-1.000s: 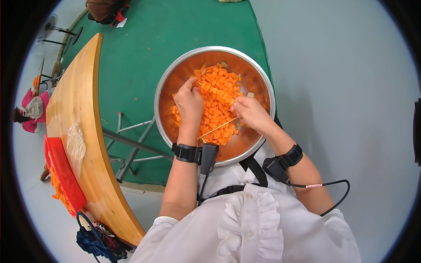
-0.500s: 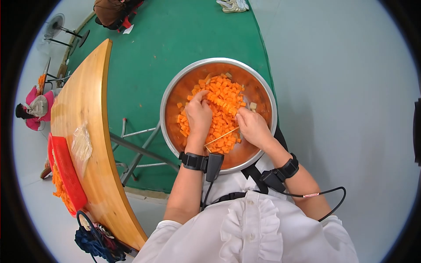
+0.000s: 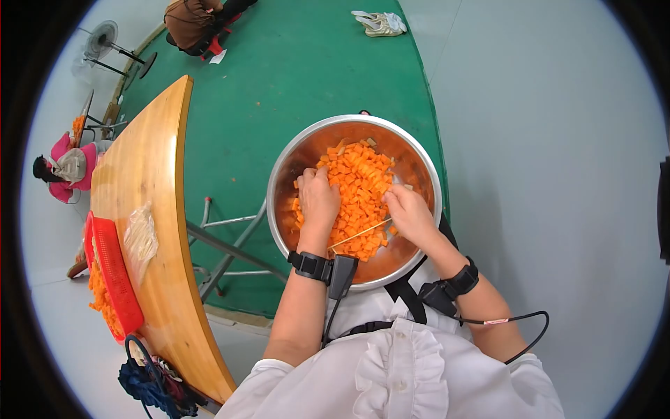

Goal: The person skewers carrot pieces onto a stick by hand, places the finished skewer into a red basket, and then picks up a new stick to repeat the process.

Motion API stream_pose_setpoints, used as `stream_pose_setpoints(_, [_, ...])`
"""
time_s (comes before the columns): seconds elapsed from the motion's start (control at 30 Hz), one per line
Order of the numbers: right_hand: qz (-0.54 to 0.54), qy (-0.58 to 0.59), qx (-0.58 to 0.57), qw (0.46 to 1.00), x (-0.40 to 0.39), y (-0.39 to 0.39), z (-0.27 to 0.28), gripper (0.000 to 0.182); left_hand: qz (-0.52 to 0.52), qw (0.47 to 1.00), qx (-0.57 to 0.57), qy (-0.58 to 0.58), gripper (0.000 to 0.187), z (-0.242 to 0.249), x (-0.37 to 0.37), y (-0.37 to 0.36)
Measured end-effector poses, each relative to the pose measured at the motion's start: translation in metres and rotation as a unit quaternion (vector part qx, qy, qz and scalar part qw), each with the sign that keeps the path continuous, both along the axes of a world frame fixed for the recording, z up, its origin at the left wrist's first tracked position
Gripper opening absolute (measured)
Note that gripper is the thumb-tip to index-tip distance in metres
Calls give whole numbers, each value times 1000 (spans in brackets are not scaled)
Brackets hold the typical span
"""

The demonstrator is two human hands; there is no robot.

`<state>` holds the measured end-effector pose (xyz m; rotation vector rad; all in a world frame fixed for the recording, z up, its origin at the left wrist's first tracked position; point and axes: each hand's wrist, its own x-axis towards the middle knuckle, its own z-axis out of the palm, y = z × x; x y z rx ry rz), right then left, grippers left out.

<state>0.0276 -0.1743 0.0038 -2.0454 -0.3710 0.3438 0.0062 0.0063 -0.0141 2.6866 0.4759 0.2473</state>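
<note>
Several bright orange cubes [image 3: 370, 170] sit snugly aligned, right fingers [image 3: 393, 199] pinching one end, left fingers [image 3: 310, 176] too hidden to tell.

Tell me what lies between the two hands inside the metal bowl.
Orange cubes lie between the left hand and the right hand, as the head view shows.

Indoor shared workroom, food preparation by the look: diced carrots [image 3: 359, 199] in metal bowl [image 3: 413, 157]; wooden table [image 3: 157, 153], red basket [image 3: 115, 272], standing fan [image 3: 102, 40], others nearby.
</note>
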Motion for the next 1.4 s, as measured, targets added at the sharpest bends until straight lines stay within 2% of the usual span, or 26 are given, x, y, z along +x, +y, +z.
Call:
stream_pose_setpoints(0.1, [86, 14, -98, 991, 8, 5, 12, 23, -23, 998, -46, 46, 39, -9, 2, 7])
stream_pose_setpoints(0.2, [137, -45, -205, 968, 31, 16, 34, 22, -20, 989, -113, 93, 41, -11, 6, 15])
stream_pose_setpoints(0.3, [164, -46, -234, 957, 49, 27, 39, 21, -21, 989, -110, 100, 41, -13, 7, 16])
stream_pose_setpoints(0.4, [111, -40, -185, 976, 46, 22, 11, 21, 33, 982, -132, 134, 40, -6, 9, 13])
stream_pose_setpoints(0.5, [112, -10, -216, 970, 37, 11, -3, 23, 57, 986, -93, 125, 38, 4, 12, 6])
stream_pose_setpoints(0.7, [85, -32, -213, 973, 37, 8, -5, 21, 54, 986, -132, 91, 34, 4, 11, 6])
stream_pose_setpoints(0.8, [83, -31, -220, 971, 38, 7, -7, 22, 68, 992, -96, 54, 30, 9, 17, 10])
stream_pose_setpoints(0.9, [87, -33, -225, 970, 40, 4, -11, 23, 12, 990, -88, 105, 25, 30, 23, 27])
stream_pose_setpoints(0.93, [87, -34, -227, 969, 41, 4, -11, 23, 7, 990, -91, 104, 16, 30, 25, 33])
stream_pose_setpoints(1.03, [107, -48, -238, 964, 42, 3, -13, 20, 27, 974, -190, 118, 12, 15, 29, 48])
stream_pose_setpoints(1.07, [130, -60, -244, 959, 42, 3, -9, 19, -29, 987, -142, 73, 10, -2, 30, 51])
stream_pose_setpoints(1.1, [129, -52, -266, 954, 40, 1, -15, 18, -12, 974, -198, 111, 9, 1, 28, 42])
stream_pose_setpoints(1.13, [134, -55, -273, 951, 41, 1, -20, 17, -39, 986, -152, 59, 10, -1, 23, 40])
stream_pose_setpoints(1.17, [129, -63, -268, 953, 39, 1, -17, 17, -35, 985, -153, 69, 11, 9, 18, 34])
stream_pose_setpoints(1.2, [121, -84, -237, 960, 39, 1, -26, 16, -23, 979, -165, 120, 12, 10, 17, 35])
stream_pose_setpoints(1.27, [119, -113, -220, 962, 38, 0, -27, 13, -6, 981, -186, 62, 11, -19, 13, 39])
stream_pose_setpoints(1.3, [118, -89, -232, 961, 39, 2, -21, 14, 19, 971, -235, 36, 12, -14, 12, 38])
stream_pose_setpoints(1.33, [124, -98, -227, 961, 38, 3, -22, 15, 89, 939, -326, 72, 14, 5, 12, 34])
stream_pose_setpoints(1.37, [126, -105, -230, 959, 39, 2, -22, 15, 85, 952, -293, 19, 17, -4, 12, 35])
stream_pose_setpoints(1.4, [124, -106, -228, 960, 40, 3, -18, 15, 99, 944, -313, 12, 16, -5, 14, 36])
